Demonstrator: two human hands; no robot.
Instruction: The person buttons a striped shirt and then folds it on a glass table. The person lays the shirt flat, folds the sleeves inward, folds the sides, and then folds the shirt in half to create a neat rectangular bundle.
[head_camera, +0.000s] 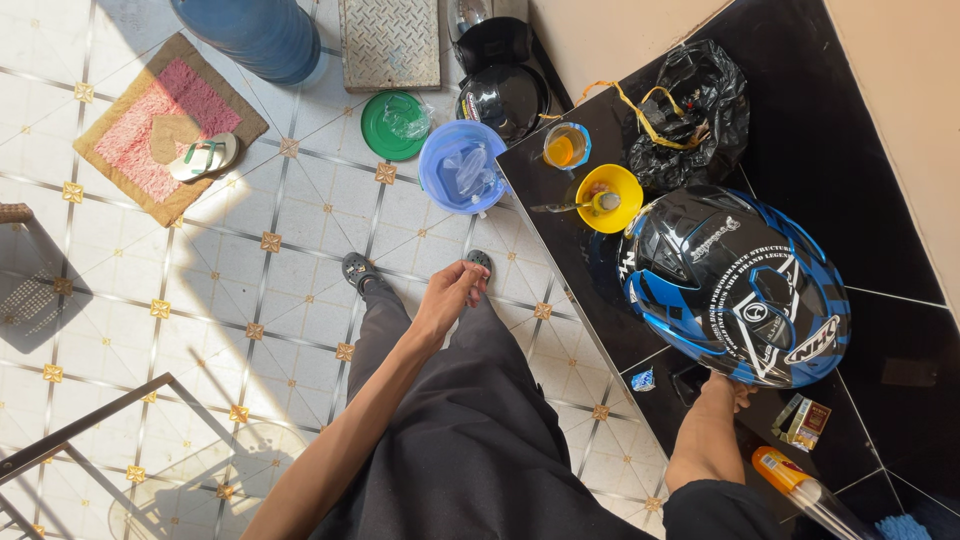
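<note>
A black and blue motorcycle helmet (740, 285) rests on a glossy black counter (880, 200) at the right. My right hand (725, 392) reaches up to the helmet's near rim and grips it, with the fingers mostly hidden under the shell. My left hand (450, 292) hangs loose in front of my dark trousers (470, 430), fingers relaxed and apart, holding nothing. It sits above my two feet in dark sandals (358, 268) on the tiled floor.
On the counter are a yellow bowl with a spoon (608, 198), a glass of amber drink (565, 147), a black plastic bag (695, 105), a small box (808, 422) and an orange bottle (785, 468). The floor holds a blue basin (460, 168), green lid (392, 125), two dark helmets (500, 85), a blue jug (255, 35) and a pink mat (150, 125).
</note>
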